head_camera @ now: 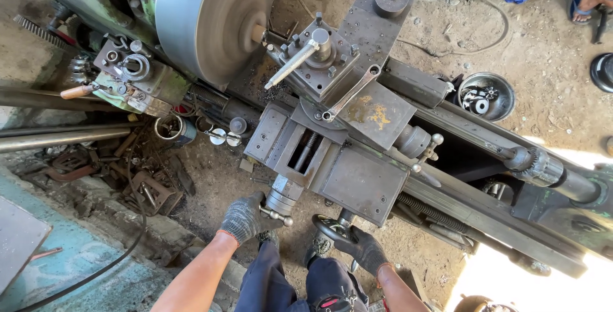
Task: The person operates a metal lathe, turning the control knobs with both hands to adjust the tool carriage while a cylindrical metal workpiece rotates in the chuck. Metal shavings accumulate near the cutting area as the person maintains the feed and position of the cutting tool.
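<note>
Gloved, the left hand (242, 217) closed around the cross-slide crank handle (278, 215), while the right hand (361, 248) gripped the carriage handwheel (332, 229) just beside it. Beyond both, the spinning faceplate (214, 21) met the tool post (319, 53); a cut seemed underway, needing slow, steady feed.

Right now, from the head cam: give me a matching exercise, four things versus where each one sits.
Things:
1. left hand
2. right hand
3. spinning disc
4. round metal bowl

Places:
A. on the dirt floor beyond the lathe
B. on the black handwheel
C. top of view, at the headstock
D. on the small crank handle

Pairs: 1-D, 2-B, 3-C, 4-A
</note>
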